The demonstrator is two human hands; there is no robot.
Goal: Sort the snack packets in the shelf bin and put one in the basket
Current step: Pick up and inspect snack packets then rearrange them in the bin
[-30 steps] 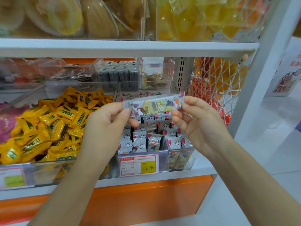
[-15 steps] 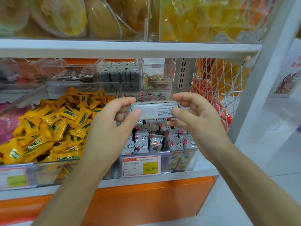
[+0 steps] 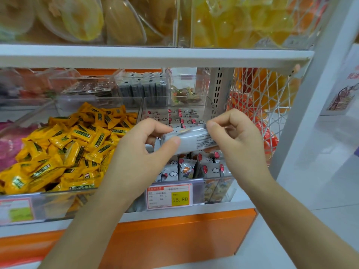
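I hold one grey snack packet (image 3: 194, 139) level above the clear shelf bin (image 3: 217, 188), its printed back turned toward me. My left hand (image 3: 143, 154) pinches the packet's left end. Gripping its right end is my right hand (image 3: 235, 138). Under the packet, several grey packets with cloud and red marks (image 3: 186, 169) stand in rows inside the bin, and more (image 3: 180, 117) show at the bin's back. No basket is in view.
A bin of yellow packets (image 3: 64, 150) sits to the left. A price tag reading 15.80 (image 3: 169, 197) hangs on the bin's front. A white wire mesh panel (image 3: 266, 105) with orange goods behind stands right. Shelf board (image 3: 155, 55) overhead.
Both hands turned the packet from its colourful front to its printed back and lowered it closer to the bin. The hands stayed at its two ends.
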